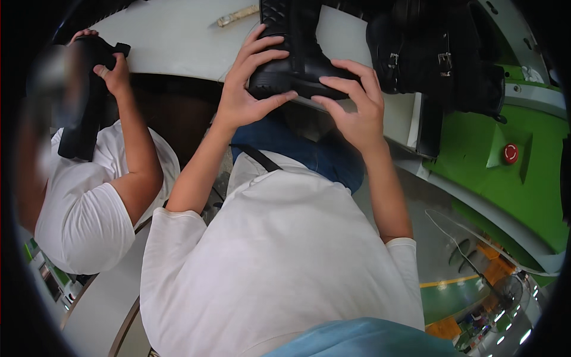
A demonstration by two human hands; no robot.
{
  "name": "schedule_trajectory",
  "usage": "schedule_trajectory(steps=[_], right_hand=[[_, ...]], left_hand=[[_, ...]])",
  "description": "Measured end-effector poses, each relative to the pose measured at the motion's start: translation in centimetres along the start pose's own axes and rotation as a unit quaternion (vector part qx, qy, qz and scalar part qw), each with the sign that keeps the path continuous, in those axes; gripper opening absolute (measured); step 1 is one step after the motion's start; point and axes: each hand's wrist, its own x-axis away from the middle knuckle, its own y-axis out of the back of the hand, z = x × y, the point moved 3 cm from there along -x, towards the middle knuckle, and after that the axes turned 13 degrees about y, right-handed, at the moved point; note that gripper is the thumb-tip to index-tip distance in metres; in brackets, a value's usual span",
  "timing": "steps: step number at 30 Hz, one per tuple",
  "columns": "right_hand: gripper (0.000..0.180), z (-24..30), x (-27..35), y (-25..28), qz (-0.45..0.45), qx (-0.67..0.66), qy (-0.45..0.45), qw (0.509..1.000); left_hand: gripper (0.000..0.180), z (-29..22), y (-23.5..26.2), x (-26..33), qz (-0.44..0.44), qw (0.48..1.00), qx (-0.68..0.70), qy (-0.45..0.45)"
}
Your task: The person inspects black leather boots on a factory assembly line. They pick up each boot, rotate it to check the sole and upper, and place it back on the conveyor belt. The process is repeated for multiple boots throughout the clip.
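Observation:
A black ankle-high or taller boot [303,47] with a quilted shaft and a thick sole is between my hands at the table's near edge; its top runs out of view. My left hand [244,92] grips the heel end, fingers along the side and thumb under the sole. Around the toe end is my right hand [361,110], its fingers over the upper and its thumb below the sole. The toe tip is partly hidden behind those fingers.
Black buckled boots [416,56] stand at the right, beside a green machine [476,140] with a red button [510,153]. A tool with a tan wrapped handle [238,16] lies on the white table [172,41]. At left, a co-worker [98,208] holds another black boot [83,116].

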Motion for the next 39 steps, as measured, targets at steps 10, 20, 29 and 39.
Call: schedule_trajectory(steps=[10,20,29,39], right_hand=[[0.030,0.9,-0.7,-0.2,0.042,0.065,0.012,0.997],[0.024,0.7,-1.9,-0.4,0.055,0.001,-0.094,0.994],[0.044,-0.4,-3.3,0.3,0.084,-0.050,-0.200,0.975],[0.060,-1.8,-1.4,0.7,0.022,-0.128,-0.194,0.972]], left_hand=[[0.077,1.4,-0.3,0.4,0.000,0.999,0.041,0.015],[0.069,1.1,-0.6,0.2,-0.012,0.999,0.028,0.013],[0.054,1.2,-1.4,-0.2,-0.079,0.997,0.024,0.012],[0.059,-0.4,-1.3,0.2,-0.101,0.994,-0.006,0.038]])
